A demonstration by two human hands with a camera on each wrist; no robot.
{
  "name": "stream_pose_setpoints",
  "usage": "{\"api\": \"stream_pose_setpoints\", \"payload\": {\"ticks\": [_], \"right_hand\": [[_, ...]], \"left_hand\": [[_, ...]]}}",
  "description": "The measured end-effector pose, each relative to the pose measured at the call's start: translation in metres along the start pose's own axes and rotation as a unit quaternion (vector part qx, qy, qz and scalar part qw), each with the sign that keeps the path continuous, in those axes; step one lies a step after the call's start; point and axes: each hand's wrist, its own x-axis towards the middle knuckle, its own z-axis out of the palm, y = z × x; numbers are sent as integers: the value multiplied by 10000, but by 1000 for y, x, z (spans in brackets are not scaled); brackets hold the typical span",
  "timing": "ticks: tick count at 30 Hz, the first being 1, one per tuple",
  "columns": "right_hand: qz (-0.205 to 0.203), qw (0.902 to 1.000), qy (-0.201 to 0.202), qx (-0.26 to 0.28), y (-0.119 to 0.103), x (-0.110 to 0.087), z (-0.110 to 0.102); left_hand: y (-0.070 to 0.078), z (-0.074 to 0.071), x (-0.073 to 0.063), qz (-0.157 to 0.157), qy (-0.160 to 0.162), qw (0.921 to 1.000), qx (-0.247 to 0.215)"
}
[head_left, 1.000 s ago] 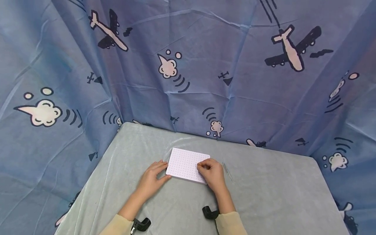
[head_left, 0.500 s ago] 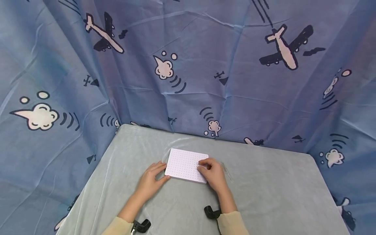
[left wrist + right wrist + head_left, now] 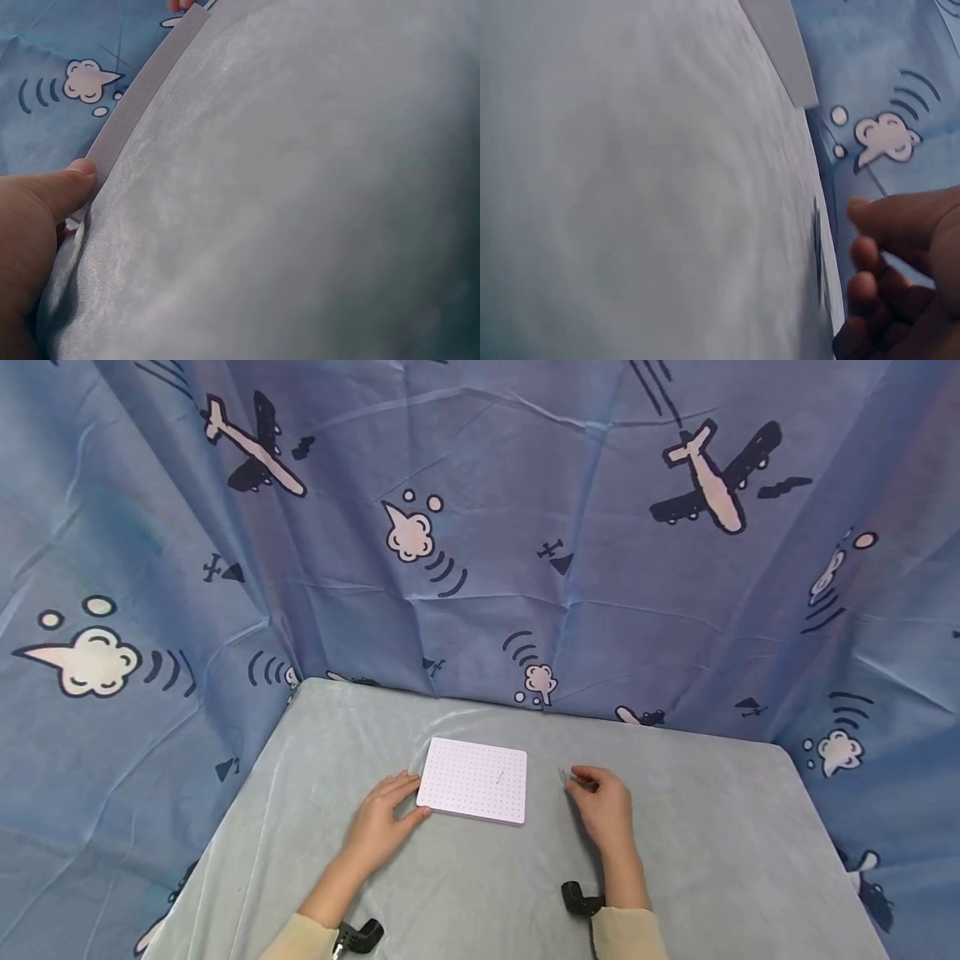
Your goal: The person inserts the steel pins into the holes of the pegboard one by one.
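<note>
The fingers of the right hand (image 3: 606, 806) are loosely bent, clasping nothing I can see, just beside some thin grey pins (image 3: 817, 251) on the pale cloth-covered tabletop (image 3: 712, 835). The left hand (image 3: 382, 820) lies relaxed, its thumb touching the near edge of a white, rectangular, dotted board (image 3: 461, 777); a slim dark pin (image 3: 500, 777) shows on the board's right half. Behind hangs blue aeroplane-printed fabric (image 3: 480, 552)

That's a whitish board (image 3: 457, 781) dotted in neat rows, a pale grey surface (image 3: 720, 843), blue cloth (image 3: 480, 468) printed with dark-and-pink planes (image 3: 712, 485), cream sleeves (image 3: 628, 933).
</note>
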Motion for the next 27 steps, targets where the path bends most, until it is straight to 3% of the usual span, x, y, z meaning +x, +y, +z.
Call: {"api": "stream_pose_setpoints", "payload": {"ticks": [9,27], "right_hand": [[45,9991,-19,-433,10,-1,-12],[-39,9959,-292,-855,6,-3,-6]], "left_hand": [[2,0,1,-33,16,10000,46],[4,2,-1,-11,44,10000,79]]}}
